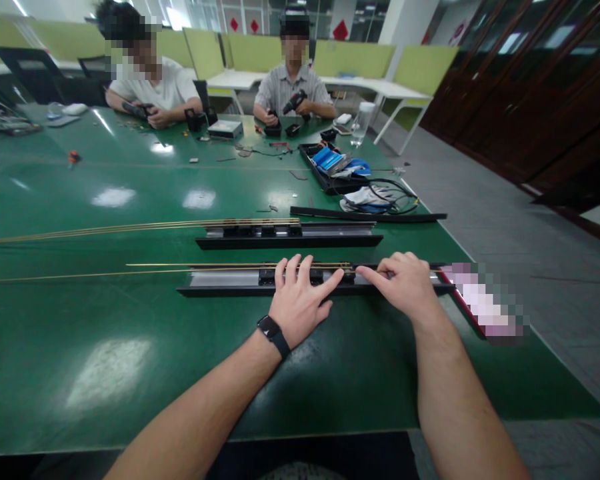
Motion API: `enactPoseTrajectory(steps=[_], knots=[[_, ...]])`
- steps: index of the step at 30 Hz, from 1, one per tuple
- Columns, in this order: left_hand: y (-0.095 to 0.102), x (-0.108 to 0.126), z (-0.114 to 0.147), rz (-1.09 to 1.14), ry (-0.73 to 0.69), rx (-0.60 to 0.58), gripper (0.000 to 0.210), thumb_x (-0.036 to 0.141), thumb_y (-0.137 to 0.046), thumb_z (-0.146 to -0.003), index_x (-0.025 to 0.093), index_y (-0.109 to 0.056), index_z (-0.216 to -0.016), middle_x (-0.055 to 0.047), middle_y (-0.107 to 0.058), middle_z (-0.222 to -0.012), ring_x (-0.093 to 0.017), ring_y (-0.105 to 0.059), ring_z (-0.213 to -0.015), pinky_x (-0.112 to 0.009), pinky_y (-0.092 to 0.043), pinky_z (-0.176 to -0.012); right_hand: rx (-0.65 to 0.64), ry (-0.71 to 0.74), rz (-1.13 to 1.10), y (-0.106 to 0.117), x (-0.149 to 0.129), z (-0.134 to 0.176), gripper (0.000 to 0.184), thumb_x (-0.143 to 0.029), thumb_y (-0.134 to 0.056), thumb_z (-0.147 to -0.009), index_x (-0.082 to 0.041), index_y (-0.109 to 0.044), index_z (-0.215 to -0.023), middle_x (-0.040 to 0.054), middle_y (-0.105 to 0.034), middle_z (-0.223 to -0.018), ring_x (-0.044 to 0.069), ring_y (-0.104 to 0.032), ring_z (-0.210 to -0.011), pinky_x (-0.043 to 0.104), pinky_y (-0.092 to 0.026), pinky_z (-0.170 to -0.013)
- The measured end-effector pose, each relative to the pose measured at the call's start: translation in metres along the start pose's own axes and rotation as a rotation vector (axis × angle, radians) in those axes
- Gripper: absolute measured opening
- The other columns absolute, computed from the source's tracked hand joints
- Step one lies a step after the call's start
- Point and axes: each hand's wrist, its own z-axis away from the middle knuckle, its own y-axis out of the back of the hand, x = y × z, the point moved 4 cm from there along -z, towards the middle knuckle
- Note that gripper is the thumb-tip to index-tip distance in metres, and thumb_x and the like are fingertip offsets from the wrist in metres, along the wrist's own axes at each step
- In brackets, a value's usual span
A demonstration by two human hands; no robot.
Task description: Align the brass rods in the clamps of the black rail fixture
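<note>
A black-edged metal channel (pixel 225 279) lies lengthwise on the green table before me, with black blocks (pixel 267 277) seated in it. Thin brass-coloured rods (pixel 160 265) run along its top and stick out far to the left. My left hand (pixel 303 293), a dark watch on its wrist, rests across the channel with fingers spread over the rods and blocks. Toward the channel's right end, my right hand (pixel 403 283) is closed, thumb and fingers pinching a thin rod. Its fingertips partly hide the rod there.
A second channel (pixel 290 241) with rods lies behind the first. A black strip (pixel 370 215), gloves (pixel 373 198) and a black tray (pixel 325 179) are farther back. A phone-like object (pixel 485 303) lies at the right table edge. Two people sit opposite, one holding a power drill (pixel 294 101).
</note>
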Motion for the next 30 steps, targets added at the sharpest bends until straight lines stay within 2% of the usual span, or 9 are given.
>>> enactPoseTrajectory(steps=[11,16,20,25,30], knots=[[-0.002,0.0,0.0,-0.049,0.007,-0.012,0.067,0.051,-0.071,-0.089,0.048,-0.048,-0.152,-0.013,-0.045,-0.152,-0.042,-0.037,-0.144,-0.065,-0.026,-0.12,-0.008,0.01,0.018,0.002,0.017,0.0,0.079,-0.091,-0.039,-0.086,-0.021,-0.06,-0.056,0.0053,-0.06,-0.068,0.02,-0.049,-0.076,0.034,-0.026,-0.071],[-0.003,0.0,0.0,-0.057,0.005,-0.007,0.068,0.053,-0.071,-0.088,0.047,-0.048,-0.152,-0.013,-0.046,-0.152,-0.041,-0.037,-0.144,-0.065,-0.027,-0.119,-0.016,-0.049,0.054,0.008,0.032,0.0,0.079,-0.093,-0.04,-0.083,-0.022,-0.061,-0.055,0.0061,-0.061,-0.069,0.021,-0.049,-0.078,0.034,-0.025,-0.069],[-0.003,0.0,0.0,-0.055,-0.003,-0.01,0.071,0.054,-0.072,-0.087,0.045,-0.046,-0.153,-0.013,-0.046,-0.152,-0.041,-0.037,-0.143,-0.064,-0.026,-0.12,0.025,-0.099,0.065,0.011,0.037,-0.002,0.079,-0.093,-0.039,-0.083,-0.023,-0.063,-0.057,0.0067,-0.064,-0.072,0.023,-0.05,-0.08,0.034,-0.026,-0.07],[-0.004,-0.001,0.001,-0.041,-0.017,-0.003,0.076,0.054,-0.075,-0.085,0.044,-0.044,-0.154,-0.015,-0.045,-0.152,-0.042,-0.038,-0.143,-0.065,-0.026,-0.12,0.018,-0.053,0.064,0.018,0.016,-0.019,0.075,-0.087,-0.035,-0.09,-0.023,-0.06,-0.059,0.0067,-0.063,-0.072,0.023,-0.051,-0.08,0.034,-0.029,-0.07],[-0.006,-0.003,0.001,-0.02,-0.024,0.021,0.085,0.055,-0.08,-0.08,0.041,-0.042,-0.155,-0.016,-0.043,-0.152,-0.042,-0.038,-0.144,-0.065,-0.025,-0.12,-0.092,0.136,0.018,0.024,-0.042,-0.055,0.063,-0.07,-0.035,-0.1,-0.023,-0.058,-0.065,0.0055,-0.062,-0.072,0.02,-0.052,-0.076,0.032,-0.032,-0.07]])
